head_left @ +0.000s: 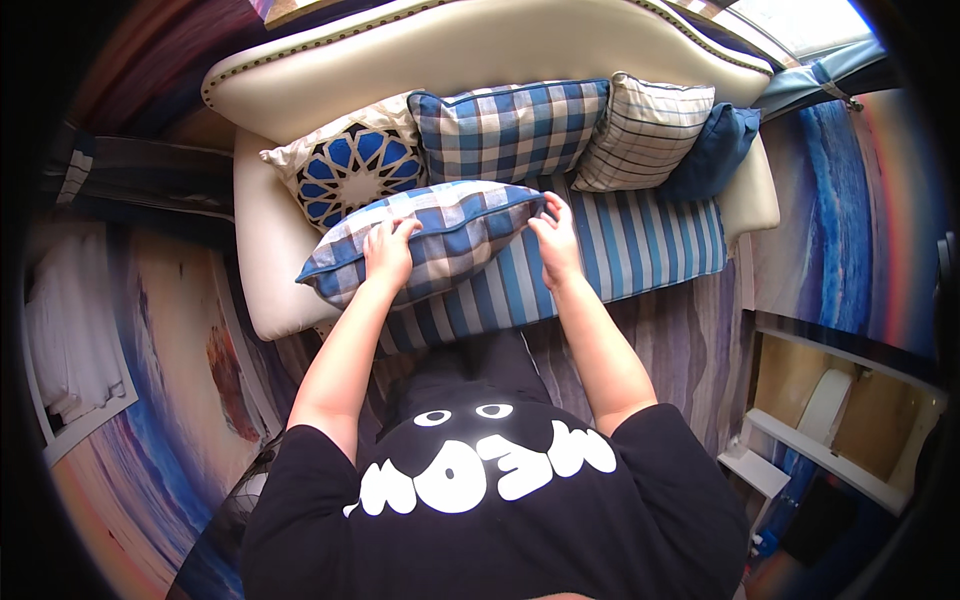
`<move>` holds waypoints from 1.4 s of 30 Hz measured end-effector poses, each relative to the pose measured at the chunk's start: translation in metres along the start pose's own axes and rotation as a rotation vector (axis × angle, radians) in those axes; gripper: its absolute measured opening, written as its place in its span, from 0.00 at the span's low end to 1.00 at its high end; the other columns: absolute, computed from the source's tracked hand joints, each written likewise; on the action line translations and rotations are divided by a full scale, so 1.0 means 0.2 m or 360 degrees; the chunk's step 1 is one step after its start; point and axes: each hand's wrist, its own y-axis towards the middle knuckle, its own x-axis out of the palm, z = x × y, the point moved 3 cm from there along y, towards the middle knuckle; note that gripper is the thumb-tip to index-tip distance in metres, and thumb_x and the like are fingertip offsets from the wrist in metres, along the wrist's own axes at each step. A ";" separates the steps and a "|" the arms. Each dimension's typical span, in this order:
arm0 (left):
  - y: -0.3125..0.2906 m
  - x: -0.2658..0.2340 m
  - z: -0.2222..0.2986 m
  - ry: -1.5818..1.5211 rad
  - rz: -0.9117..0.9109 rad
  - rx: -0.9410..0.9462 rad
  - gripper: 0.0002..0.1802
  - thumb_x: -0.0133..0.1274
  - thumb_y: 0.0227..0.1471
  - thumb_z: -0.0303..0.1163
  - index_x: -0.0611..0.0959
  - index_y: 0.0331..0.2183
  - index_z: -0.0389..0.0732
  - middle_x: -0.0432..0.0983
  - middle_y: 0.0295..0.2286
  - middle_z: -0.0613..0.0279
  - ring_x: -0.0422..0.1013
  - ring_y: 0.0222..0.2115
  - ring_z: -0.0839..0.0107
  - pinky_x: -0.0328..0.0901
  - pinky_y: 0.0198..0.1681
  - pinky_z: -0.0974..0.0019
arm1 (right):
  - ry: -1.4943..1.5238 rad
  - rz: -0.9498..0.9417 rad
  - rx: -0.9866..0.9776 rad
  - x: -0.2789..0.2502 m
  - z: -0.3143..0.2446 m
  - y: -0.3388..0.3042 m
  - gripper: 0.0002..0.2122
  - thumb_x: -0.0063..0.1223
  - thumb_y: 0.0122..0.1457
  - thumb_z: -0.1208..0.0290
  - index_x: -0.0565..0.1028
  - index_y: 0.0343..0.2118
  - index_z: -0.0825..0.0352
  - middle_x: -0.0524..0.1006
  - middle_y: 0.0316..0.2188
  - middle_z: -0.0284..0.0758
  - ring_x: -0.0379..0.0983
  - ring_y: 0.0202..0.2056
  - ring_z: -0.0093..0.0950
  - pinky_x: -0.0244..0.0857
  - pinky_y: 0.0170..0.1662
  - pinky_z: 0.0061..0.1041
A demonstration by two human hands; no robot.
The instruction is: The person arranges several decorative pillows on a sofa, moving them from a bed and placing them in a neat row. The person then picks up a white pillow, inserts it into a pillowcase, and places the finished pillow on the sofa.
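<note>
A blue, white and brown checked cushion (pixel 455 240) with blue piping is tilted above the left part of the striped sofa seat (pixel 640 245). My left hand (pixel 388 258) grips its near side by the piping, fingers bent over the fabric. At the cushion's right corner, my right hand (pixel 556 236) pinches the tip between thumb and fingers. Behind it, a white cushion with a blue star pattern (pixel 365 170) leans on the sofa back, partly covered. Next to that stands a larger blue-and-white checked cushion (pixel 510 128).
The cream sofa (pixel 480 50) has a studded back and rounded arms. A white cushion with thin dark lines (pixel 645 130) and a plain blue cushion (pixel 715 150) rest at its right end. White shelving (pixel 825 450) stands at the lower right, a curtain (pixel 810 90) at the upper right.
</note>
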 end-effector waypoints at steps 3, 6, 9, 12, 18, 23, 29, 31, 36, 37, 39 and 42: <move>0.08 0.13 -0.10 0.0184 -0.0396 -0.0357 0.31 0.57 0.50 0.31 0.70 0.55 0.61 0.59 0.58 0.57 0.54 0.60 0.54 0.49 0.61 0.45 | -0.0872 -0.0434 -0.0082 0.17 0.11 0.04 0.29 0.53 0.49 0.72 0.65 0.57 0.60 0.56 0.61 0.44 0.51 0.64 0.42 0.51 0.63 0.35; 0.00 0.21 -0.22 0.0283 -0.0586 -0.0624 0.43 0.61 0.47 0.32 0.60 0.62 0.61 0.50 0.62 0.56 0.48 0.63 0.54 0.45 0.63 0.42 | -0.1383 -0.0684 -0.0054 0.33 0.24 0.03 0.33 0.57 0.48 0.72 0.63 0.60 0.58 0.53 0.64 0.44 0.48 0.65 0.46 0.50 0.64 0.38; -0.02 0.23 -0.34 0.0176 -0.0503 -0.0541 0.44 0.63 0.45 0.33 0.61 0.61 0.56 0.53 0.61 0.56 0.52 0.61 0.53 0.50 0.62 0.50 | -0.1782 -0.0702 -0.0669 0.49 0.26 0.14 0.35 0.61 0.48 0.71 0.62 0.61 0.55 0.53 0.65 0.40 0.47 0.66 0.42 0.45 0.65 0.46; -0.09 0.22 -0.39 0.0311 -0.0224 -0.0487 0.42 0.64 0.44 0.35 0.64 0.59 0.55 0.54 0.60 0.58 0.54 0.60 0.55 0.51 0.61 0.49 | -0.2159 -0.0916 -0.0919 0.60 0.30 0.22 0.38 0.65 0.46 0.67 0.60 0.62 0.55 0.57 0.64 0.35 0.48 0.66 0.37 0.42 0.64 0.53; -0.15 0.18 -0.62 0.0282 0.0818 -0.1175 0.49 0.69 0.37 0.45 0.62 0.58 0.53 0.56 0.56 0.54 0.55 0.57 0.52 0.52 0.58 0.49 | -0.2513 -0.0918 -0.0846 0.69 0.44 0.41 0.40 0.70 0.40 0.60 0.65 0.59 0.56 0.70 0.48 0.30 0.64 0.54 0.30 0.50 0.59 0.50; -0.22 0.32 -0.77 -0.0698 0.0704 -0.1722 0.48 0.69 0.40 0.44 0.63 0.57 0.37 0.62 0.55 0.45 0.60 0.55 0.50 0.56 0.58 0.53 | -0.2298 -0.0909 -0.1045 0.69 0.55 0.41 0.12 0.48 0.54 0.73 0.75 0.41 0.58 0.78 0.34 0.31 0.70 0.46 0.29 0.54 0.51 0.37; -0.22 0.27 -0.74 -0.0937 0.0716 -0.1629 0.30 0.60 0.52 0.38 0.70 0.50 0.32 0.74 0.45 0.45 0.70 0.47 0.54 0.62 0.51 0.57 | -0.2095 -0.0908 -0.1006 0.64 0.44 0.38 0.09 0.49 0.51 0.76 0.77 0.34 0.59 0.80 0.30 0.33 0.73 0.40 0.31 0.55 0.51 0.37; -0.21 0.26 -0.70 -0.1078 0.0795 -0.1628 0.26 0.58 0.53 0.37 0.70 0.47 0.31 0.74 0.44 0.44 0.70 0.46 0.53 0.62 0.50 0.57 | -0.2061 -0.0846 -0.1084 0.63 0.35 0.38 0.08 0.49 0.51 0.77 0.77 0.33 0.59 0.80 0.31 0.34 0.74 0.40 0.31 0.56 0.51 0.38; -0.15 0.27 -0.62 -0.0775 0.0851 -0.1493 0.27 0.58 0.51 0.30 0.66 0.50 0.34 0.65 0.47 0.42 0.63 0.50 0.47 0.59 0.54 0.55 | -0.2434 -0.0767 -0.0765 0.62 0.20 0.52 0.11 0.54 0.51 0.74 0.78 0.39 0.58 0.80 0.33 0.35 0.74 0.42 0.33 0.55 0.54 0.39; -0.13 0.27 -0.60 -0.0610 0.0816 -0.1289 0.31 0.58 0.50 0.28 0.63 0.53 0.35 0.61 0.50 0.41 0.60 0.52 0.46 0.57 0.56 0.54 | -0.2374 -0.0699 -0.0774 0.63 0.19 0.51 0.13 0.57 0.50 0.72 0.77 0.42 0.58 0.79 0.36 0.35 0.73 0.45 0.33 0.53 0.56 0.43; -0.11 0.29 -0.58 -0.0485 0.0428 -0.1141 0.44 0.59 0.47 0.29 0.54 0.61 0.39 0.51 0.57 0.39 0.52 0.58 0.45 0.52 0.61 0.52 | -0.2324 -0.0628 -0.0819 0.64 0.18 0.50 0.18 0.61 0.50 0.68 0.75 0.46 0.56 0.76 0.42 0.34 0.69 0.49 0.32 0.50 0.59 0.47; -0.13 0.29 -0.54 -0.0409 0.0078 -0.1101 0.50 0.61 0.45 0.31 0.51 0.64 0.45 0.41 0.60 0.36 0.47 0.61 0.41 0.49 0.63 0.51 | -0.2270 -0.0715 -0.0908 0.68 0.20 0.35 0.23 0.62 0.49 0.67 0.72 0.51 0.54 0.70 0.49 0.33 0.63 0.56 0.31 0.43 0.62 0.53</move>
